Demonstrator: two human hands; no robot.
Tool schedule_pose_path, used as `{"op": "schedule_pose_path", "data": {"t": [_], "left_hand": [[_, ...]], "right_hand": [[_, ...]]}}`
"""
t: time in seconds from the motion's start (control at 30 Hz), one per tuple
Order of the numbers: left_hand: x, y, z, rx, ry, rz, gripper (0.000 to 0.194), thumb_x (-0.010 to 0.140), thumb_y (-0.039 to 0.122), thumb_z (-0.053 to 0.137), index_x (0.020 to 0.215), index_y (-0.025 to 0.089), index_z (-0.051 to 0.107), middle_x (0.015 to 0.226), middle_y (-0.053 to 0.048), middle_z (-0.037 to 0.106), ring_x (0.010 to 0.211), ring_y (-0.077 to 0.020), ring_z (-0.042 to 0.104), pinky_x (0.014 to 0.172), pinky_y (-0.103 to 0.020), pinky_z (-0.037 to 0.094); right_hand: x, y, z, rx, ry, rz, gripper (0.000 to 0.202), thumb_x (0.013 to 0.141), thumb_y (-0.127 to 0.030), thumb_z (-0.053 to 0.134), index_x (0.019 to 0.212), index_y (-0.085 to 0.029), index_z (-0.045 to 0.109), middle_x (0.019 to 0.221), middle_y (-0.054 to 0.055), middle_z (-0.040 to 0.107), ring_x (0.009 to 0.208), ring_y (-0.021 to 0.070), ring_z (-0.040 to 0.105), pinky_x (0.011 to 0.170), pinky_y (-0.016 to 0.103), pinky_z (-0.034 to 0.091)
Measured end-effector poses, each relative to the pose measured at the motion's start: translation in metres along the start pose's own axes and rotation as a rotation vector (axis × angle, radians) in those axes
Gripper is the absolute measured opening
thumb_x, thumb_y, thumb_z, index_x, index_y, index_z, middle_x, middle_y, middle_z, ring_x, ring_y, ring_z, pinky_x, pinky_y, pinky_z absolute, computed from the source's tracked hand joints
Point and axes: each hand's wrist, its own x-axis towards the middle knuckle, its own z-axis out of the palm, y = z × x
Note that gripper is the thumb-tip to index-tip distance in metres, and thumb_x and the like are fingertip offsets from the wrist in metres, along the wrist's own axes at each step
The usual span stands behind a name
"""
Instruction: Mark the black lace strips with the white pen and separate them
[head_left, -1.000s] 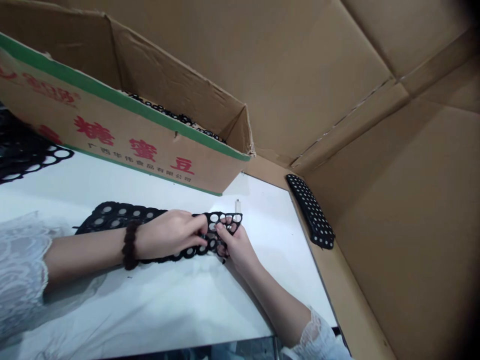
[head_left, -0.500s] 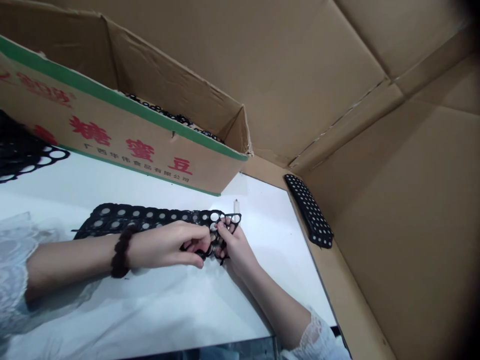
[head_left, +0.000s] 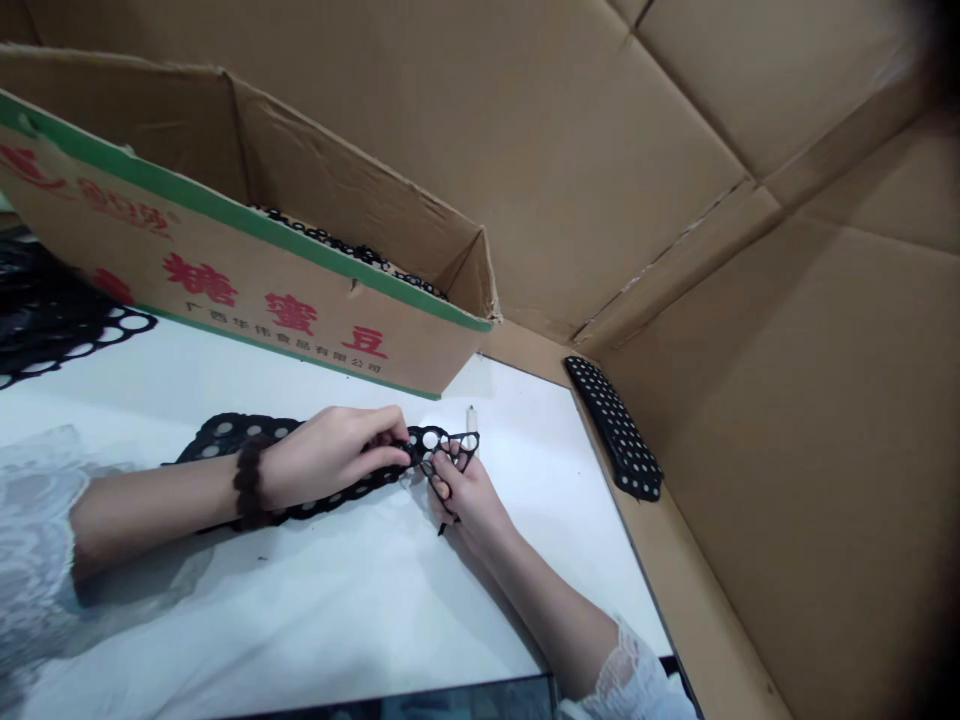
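Note:
A black strip full of round holes (head_left: 223,430) lies on the white table, its left end flat and its right end narrowing between my hands. My left hand (head_left: 341,455), with a dark fluffy band at the wrist, pinches the strip near its right end. Thumb and fingers of my right hand (head_left: 466,492) are closed on the thin looped end of the same strip. The part beneath my left palm is hidden. Just beyond my right fingers, a small whitish stick with a dark tip (head_left: 472,414) lies on the table, partly seen through a loop.
An open cardboard box (head_left: 307,310) with a green rim and red lettering stands behind the hands, holding black holed pieces (head_left: 360,252). More black holed material (head_left: 67,310) lies at left. A finished-looking dotted black bundle (head_left: 615,425) rests by the cardboard wall (head_left: 810,400) at right.
My left hand has turned and moved slightly up, its fingers now pinching the strip near the right end. My right hand stays almost in place. The view has shifted a little.

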Motion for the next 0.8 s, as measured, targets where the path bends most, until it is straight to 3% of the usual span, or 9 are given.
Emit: {"op": "schedule_pose_path", "data": {"t": [0.03, 0.13, 0.23, 0.33, 0.37, 0.47, 0.57, 0.73, 0.8], "left_hand": [[0.003, 0.001, -0.009, -0.035, 0.08, -0.079, 0.022, 0.084, 0.04, 0.044, 0.085, 0.018, 0.048, 0.072, 0.001, 0.059, 0.064, -0.0116, 0.055, 0.057, -0.02, 0.041], [0.007, 0.011, -0.042, 0.069, 0.499, -0.252, 0.026, 0.082, 0.042, 0.048, 0.089, 0.017, 0.048, 0.072, 0.002, 0.057, 0.062, -0.0096, 0.054, 0.057, -0.019, 0.042], [0.011, 0.025, -0.076, 0.425, 0.818, -0.16, 0.032, 0.076, 0.042, 0.057, 0.095, 0.017, 0.052, 0.082, 0.002, 0.056, 0.07, -0.0093, 0.054, 0.068, -0.021, 0.042], [0.026, 0.031, -0.103, 0.612, 0.993, -0.035, 0.032, 0.078, 0.035, 0.055, 0.1, 0.013, 0.053, 0.095, -0.001, 0.054, 0.084, -0.0121, 0.055, 0.077, -0.022, 0.042], [0.034, 0.031, -0.11, 0.654, 0.986, -0.015, 0.028, 0.08, 0.031, 0.051, 0.1, 0.012, 0.052, 0.097, -0.002, 0.053, 0.088, -0.013, 0.054, 0.08, -0.023, 0.042], [0.057, 0.027, -0.121, 0.738, 0.668, -0.069, 0.031, 0.084, 0.017, 0.04, 0.113, 0.006, 0.044, 0.112, -0.01, 0.044, 0.101, -0.0196, 0.049, 0.086, -0.03, 0.04], [0.067, 0.023, -0.119, 0.858, 0.507, -0.122, 0.039, 0.085, 0.01, 0.031, 0.123, 0.002, 0.031, 0.115, -0.014, 0.04, 0.109, -0.0259, 0.044, 0.089, -0.038, 0.038], [0.07, 0.012, -0.112, 0.956, 0.459, -0.099, 0.032, 0.089, 0.017, 0.025, 0.099, 0.007, 0.054, 0.089, -0.007, 0.054, 0.095, -0.0234, 0.051, 0.085, -0.04, 0.037], [0.069, 0.009, -0.107, 0.934, 0.509, -0.096, 0.03, 0.088, 0.02, 0.029, 0.093, 0.008, 0.056, 0.086, -0.007, 0.056, 0.09, -0.0225, 0.052, 0.083, -0.039, 0.038]], "right_hand": [[0.0, 0.001, 0.0, -0.01, 0.022, 0.004, 0.03, 0.071, -0.039, 0.059, 0.076, -0.021, 0.036, 0.05, -0.011, 0.036, 0.033, 0.0015, 0.027, 0.028, 0.012, 0.02], [-0.001, 0.005, 0.001, -0.078, 0.07, 0.003, 0.029, 0.072, -0.041, 0.057, 0.079, -0.021, 0.037, 0.053, -0.01, 0.038, 0.033, 0.0017, 0.032, 0.03, 0.013, 0.023], [-0.002, 0.006, 0.001, -0.22, 0.053, -0.059, 0.027, 0.074, -0.043, 0.053, 0.081, -0.02, 0.041, 0.054, -0.007, 0.04, 0.037, 0.0041, 0.035, 0.031, 0.015, 0.027], [0.0, 0.006, 0.002, -0.302, 0.074, -0.172, 0.024, 0.073, -0.04, 0.056, 0.077, -0.019, 0.045, 0.06, -0.004, 0.042, 0.045, 0.0053, 0.038, 0.036, 0.016, 0.031], [0.002, 0.006, 0.002, -0.295, 0.094, -0.2, 0.023, 0.072, -0.038, 0.057, 0.075, -0.019, 0.045, 0.062, -0.004, 0.043, 0.047, 0.0055, 0.039, 0.038, 0.017, 0.033], [0.006, 0.006, 0.001, -0.19, 0.117, -0.217, 0.02, 0.072, -0.036, 0.057, 0.074, -0.018, 0.046, 0.066, -0.002, 0.047, 0.053, 0.007, 0.043, 0.047, 0.019, 0.04], [0.008, 0.005, 0.001, -0.036, 0.077, -0.185, 0.023, 0.07, -0.038, 0.059, 0.077, -0.018, 0.05, 0.071, 0.0, 0.051, 0.062, 0.0099, 0.049, 0.053, 0.022, 0.044], [0.005, 0.004, 0.002, 0.011, 0.089, -0.135, 0.026, 0.068, -0.04, 0.061, 0.079, -0.016, 0.059, 0.07, 0.001, 0.052, 0.063, 0.0101, 0.05, 0.054, 0.022, 0.045], [0.004, 0.004, 0.003, 0.029, 0.097, -0.13, 0.025, 0.068, -0.039, 0.062, 0.079, -0.016, 0.061, 0.069, 0.0, 0.052, 0.061, 0.0097, 0.05, 0.054, 0.022, 0.044]]}}
